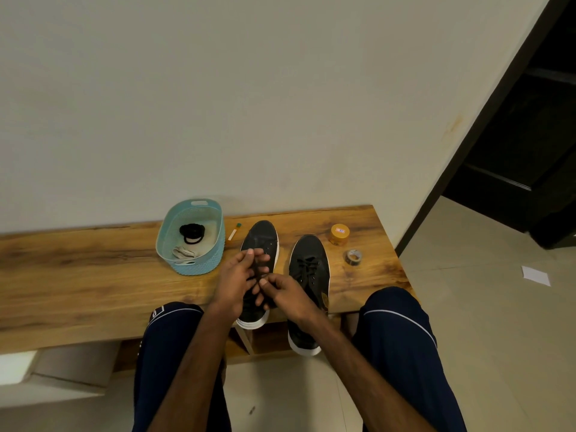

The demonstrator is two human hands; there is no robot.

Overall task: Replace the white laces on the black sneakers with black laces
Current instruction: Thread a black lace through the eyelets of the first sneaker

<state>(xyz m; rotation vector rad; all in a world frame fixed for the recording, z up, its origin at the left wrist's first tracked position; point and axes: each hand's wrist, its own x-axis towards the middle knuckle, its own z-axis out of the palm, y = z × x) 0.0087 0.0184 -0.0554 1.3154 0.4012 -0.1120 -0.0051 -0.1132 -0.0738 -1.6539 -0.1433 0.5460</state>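
Left grip, right grip: both bare. Left forearm, right forearm: bare from each grip back to bottom frame edge. Shorts: dark navy, smooth fabric, slight sheen. One leg below and left of left grip, other leg below and right of right grip. Thin white piping curves across each leg near hem. Small white boxed marking at hem corner of left leg, down-left of left grip; lettering too small to read.

Looks like a home hallway — low wooden bench against a plain wall, tiled floor (dark doorway alongside).
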